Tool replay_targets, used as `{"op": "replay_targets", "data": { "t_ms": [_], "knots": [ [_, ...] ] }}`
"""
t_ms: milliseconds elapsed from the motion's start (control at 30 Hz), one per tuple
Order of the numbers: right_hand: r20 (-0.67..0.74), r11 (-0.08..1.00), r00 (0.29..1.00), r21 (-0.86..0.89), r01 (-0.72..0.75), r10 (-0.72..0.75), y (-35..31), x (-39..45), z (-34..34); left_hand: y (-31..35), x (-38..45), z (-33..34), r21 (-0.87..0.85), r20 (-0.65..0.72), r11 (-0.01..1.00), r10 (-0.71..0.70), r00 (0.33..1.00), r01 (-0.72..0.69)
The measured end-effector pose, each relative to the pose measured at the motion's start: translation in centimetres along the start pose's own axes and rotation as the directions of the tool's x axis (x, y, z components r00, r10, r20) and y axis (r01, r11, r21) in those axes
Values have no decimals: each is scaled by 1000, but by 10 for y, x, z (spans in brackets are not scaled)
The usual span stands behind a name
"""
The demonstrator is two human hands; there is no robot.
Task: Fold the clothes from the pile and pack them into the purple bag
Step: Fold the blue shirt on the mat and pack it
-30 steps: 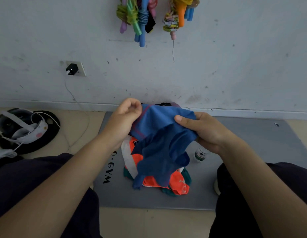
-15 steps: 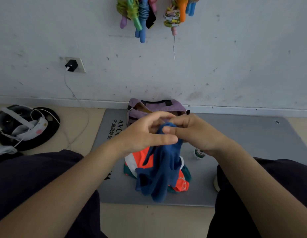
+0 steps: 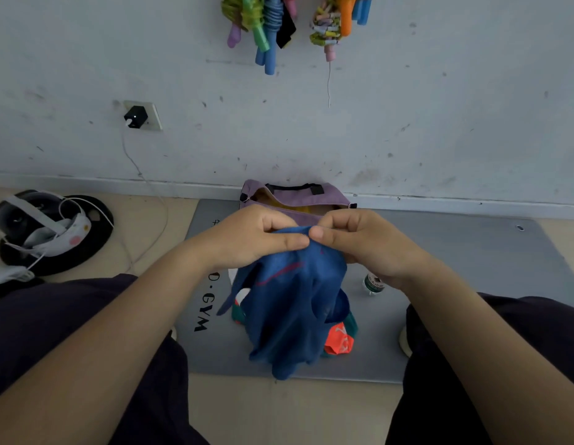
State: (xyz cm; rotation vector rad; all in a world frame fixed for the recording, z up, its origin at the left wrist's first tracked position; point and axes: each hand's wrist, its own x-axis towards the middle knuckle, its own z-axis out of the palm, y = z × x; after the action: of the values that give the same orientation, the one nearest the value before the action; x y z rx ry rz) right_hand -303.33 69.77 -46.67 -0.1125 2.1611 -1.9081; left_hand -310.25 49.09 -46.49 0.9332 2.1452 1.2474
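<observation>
Folding step: my left hand (image 3: 256, 240) and right hand (image 3: 362, 245) pinch the blue garment (image 3: 295, 313), probably a shirt; next I spread it flat.

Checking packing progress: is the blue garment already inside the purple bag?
No, both hands hold the blue garment up above the pile, in front of the purple bag.

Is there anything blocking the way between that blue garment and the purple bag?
Nothing visible. Both hands, left and right, pinch the blue garment just in front of the purple bag, whose top gapes open. The clothes pile lies below, out of the path.
</observation>
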Motion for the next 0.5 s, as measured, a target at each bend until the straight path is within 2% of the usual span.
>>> {"op": "replay_targets", "data": {
  "t_ms": [233,300,367,400,500],
  "knots": [
    [-14,997,1000,70,24,-23,3,2,2,1,-1,11,-276,57,951,-128,990,139],
    [-27,994,999,98,36,-34,5,4,2,2,-1,13,-155,72,980,-115,991,125],
    [-27,994,999,100,35,-33,8,5,1,2,0,13,5,20,998,-66,998,66],
    [-23,996,999,84,27,-25,10,7,0,1,1,13,12,-33,999,-38,999,38],
    [64,999,998,-31,-26,28,17,8,-5,4,1,11,-178,-196,984,-12,980,-24]
  ]
}}
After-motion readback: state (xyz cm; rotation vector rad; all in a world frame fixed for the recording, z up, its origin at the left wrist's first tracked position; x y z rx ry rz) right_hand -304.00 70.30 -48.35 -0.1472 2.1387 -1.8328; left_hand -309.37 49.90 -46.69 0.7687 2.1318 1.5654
